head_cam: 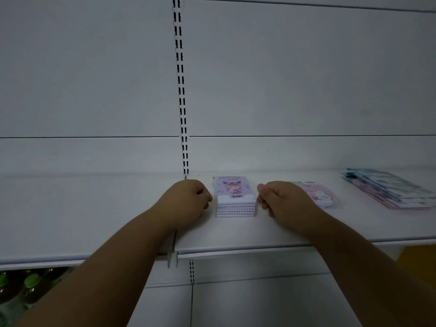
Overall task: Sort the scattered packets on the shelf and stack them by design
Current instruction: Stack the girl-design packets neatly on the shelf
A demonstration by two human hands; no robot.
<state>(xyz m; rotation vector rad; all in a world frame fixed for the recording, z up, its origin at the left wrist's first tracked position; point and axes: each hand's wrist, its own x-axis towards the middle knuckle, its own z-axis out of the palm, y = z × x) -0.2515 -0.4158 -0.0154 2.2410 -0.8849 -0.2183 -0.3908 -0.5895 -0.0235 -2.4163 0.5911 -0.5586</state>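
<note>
A neat stack of purple packets (234, 197) with a cartoon girl on top lies on the white shelf (236, 234). My left hand (186, 200) rests curled against the stack's left side. Against its right side is my right hand (278, 199), also curled, fingertips touching the stack's edge. Neither hand lifts anything. A pink packet (322, 195) with a white character lies just behind my right hand, partly hidden by it. Farther right sits a loose pile of blue and pink packets (391, 190).
The shelf's white back panel has a slotted upright (181, 90). A second shelf section (70, 208) extends to the left. Below it, at the bottom left, stand bottles with green caps (30, 283). The shelf's front lip (236, 252) crosses my forearms.
</note>
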